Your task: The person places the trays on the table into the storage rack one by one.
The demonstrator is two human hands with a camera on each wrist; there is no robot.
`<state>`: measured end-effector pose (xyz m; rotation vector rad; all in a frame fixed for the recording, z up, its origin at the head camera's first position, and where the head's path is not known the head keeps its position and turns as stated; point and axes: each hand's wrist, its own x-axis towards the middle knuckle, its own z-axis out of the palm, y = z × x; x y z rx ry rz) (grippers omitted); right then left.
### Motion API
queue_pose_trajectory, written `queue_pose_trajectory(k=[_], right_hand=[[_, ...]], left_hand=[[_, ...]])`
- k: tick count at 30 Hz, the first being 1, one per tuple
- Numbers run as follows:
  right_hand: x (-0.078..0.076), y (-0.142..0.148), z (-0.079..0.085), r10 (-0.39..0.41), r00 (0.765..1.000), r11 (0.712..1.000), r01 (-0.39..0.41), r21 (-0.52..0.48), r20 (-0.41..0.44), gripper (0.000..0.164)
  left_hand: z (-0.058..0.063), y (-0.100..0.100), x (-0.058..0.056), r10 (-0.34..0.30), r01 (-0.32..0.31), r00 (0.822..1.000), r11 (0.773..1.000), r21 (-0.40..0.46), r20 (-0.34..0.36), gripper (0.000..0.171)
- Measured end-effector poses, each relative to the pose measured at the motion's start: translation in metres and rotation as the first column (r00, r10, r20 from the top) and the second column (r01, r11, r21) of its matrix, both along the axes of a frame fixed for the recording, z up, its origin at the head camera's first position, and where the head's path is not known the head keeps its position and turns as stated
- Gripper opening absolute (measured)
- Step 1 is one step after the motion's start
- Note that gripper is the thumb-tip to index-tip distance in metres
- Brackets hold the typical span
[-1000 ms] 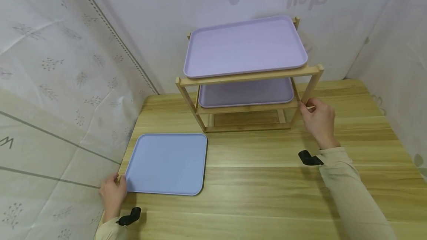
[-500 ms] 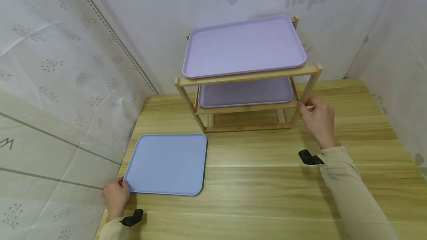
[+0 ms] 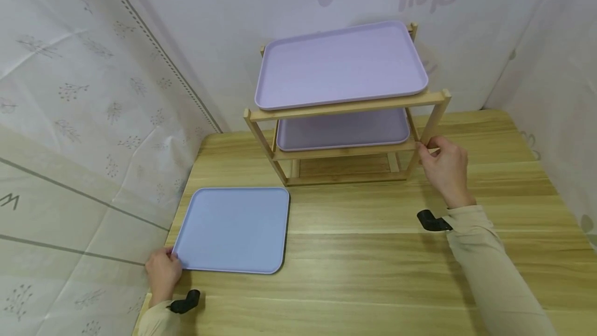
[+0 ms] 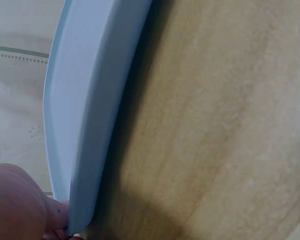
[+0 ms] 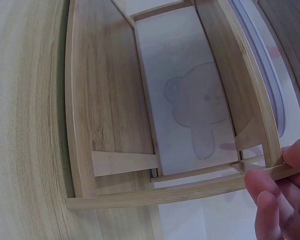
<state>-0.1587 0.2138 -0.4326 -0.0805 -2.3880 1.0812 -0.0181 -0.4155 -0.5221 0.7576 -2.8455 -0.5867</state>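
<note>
Passable over tabletop [image 3: 364,274] at five o'clock in head view; blocked by rack [image 3: 345,152] at one-thirty, blue tray [image 3: 233,229] at seven-thirty.

Left hand [image 3: 163,274] now sits slightly further in across the tabletop's [image 3: 354,263] left edge than a second ago, fingers drawn closer, pinching the blue tray's [image 3: 233,229] near-left corner. Sleeve [image 3: 158,320] and black wrist piece [image 3: 185,301] shift right with it.

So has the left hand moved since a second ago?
Yes, slightly: judged against the rack, the left hand has shifted right in the head view, farther onto the blue tray's near left corner.
</note>
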Motion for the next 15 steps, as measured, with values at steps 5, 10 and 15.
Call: queue_pose_trajectory(k=[5, 10, 15], right_hand=[[0.0003, -0.0004, -0.0006, 0.005, 1.0, 1.0, -0.005, -0.003, -0.004, 0.024], [0.0011, -0.0002, -0.0009, 0.007, 1.0, 1.0, -0.007, 0.003, -0.003, 0.024], [0.001, -0.0004, -0.0007, 0.005, 1.0, 1.0, -0.005, 0.001, -0.006, 0.023]], left_hand=[[0.0001, -0.0013, -0.0012, 0.02, -0.02, 1.0, 0.999, 0.045, 0.011, 0.035], [0.0023, -0.0011, -0.0012, 0.051, -0.052, 0.999, 0.987, 0.154, 0.009, 0.036], [0.0076, -0.0028, -0.0009, 0.101, -0.098, 0.995, 0.942, 0.321, 0.008, 0.042]])
